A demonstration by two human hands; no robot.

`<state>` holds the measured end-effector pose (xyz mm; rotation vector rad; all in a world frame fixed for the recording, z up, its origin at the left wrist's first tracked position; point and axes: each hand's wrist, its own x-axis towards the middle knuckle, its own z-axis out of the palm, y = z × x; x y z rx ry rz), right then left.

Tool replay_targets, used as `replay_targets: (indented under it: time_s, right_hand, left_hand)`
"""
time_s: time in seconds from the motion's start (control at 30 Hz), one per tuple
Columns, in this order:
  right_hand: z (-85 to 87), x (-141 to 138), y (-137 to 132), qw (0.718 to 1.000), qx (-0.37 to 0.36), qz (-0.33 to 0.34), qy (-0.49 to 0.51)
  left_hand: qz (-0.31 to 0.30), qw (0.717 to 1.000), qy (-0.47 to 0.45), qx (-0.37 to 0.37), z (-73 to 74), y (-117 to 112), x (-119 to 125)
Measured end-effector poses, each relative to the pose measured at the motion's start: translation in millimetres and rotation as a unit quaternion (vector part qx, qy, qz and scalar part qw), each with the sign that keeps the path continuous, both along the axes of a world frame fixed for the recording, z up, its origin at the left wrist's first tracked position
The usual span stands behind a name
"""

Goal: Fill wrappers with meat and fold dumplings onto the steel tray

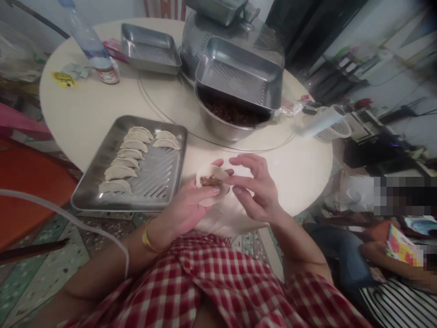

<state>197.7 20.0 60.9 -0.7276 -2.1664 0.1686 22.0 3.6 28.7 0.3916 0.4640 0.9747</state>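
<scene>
A round dumpling wrapper (204,172) with a lump of brown filling (210,181) on it lies in my left hand (191,200), whose thumb presses at the filling's near edge. Close on the right, my right hand (257,187) has its fingers apart, the tips at the wrapper's right edge; whether they touch it I cannot tell. To the left stands a metal tray (153,177) with several folded dumplings (128,155) in a row and two more beside them.
Behind my hands, a steel bowl (221,131) of dark filling sits on the glass turntable, partly under a tilted empty pan (239,73). Another pan (153,54), a bottle (85,32) and a jar (107,74) stand farther back. A white basket (336,130) is right; another person (344,250) sits lower right.
</scene>
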Motion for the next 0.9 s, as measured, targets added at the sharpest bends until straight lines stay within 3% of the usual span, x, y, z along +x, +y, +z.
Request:
replay_targets:
  time_s: [0.23,0.47,0.73,0.9]
  right_hand:
    - [-6.9,-5,3,0.998,0.024,0.012,-0.054]
    - [-14.0,-7,8,0.999,-0.016,0.008,-0.040]
    - [-15.4,-5,13,0.998,-0.049,0.022,0.018]
    - [-16.0,-3,17,0.998,-0.049,0.023,0.022]
  left_hand:
    - [0.005,1.000,0.014,-0.001,8.8,-2,1]
    - [-0.001,1.000,-0.017,-0.009,2.8,-3,-4]
    - [0.001,0.986,-0.083,-0.143,21.3,4,-7]
    - [-0.031,0.982,-0.090,-0.162,17.0,7,-6]
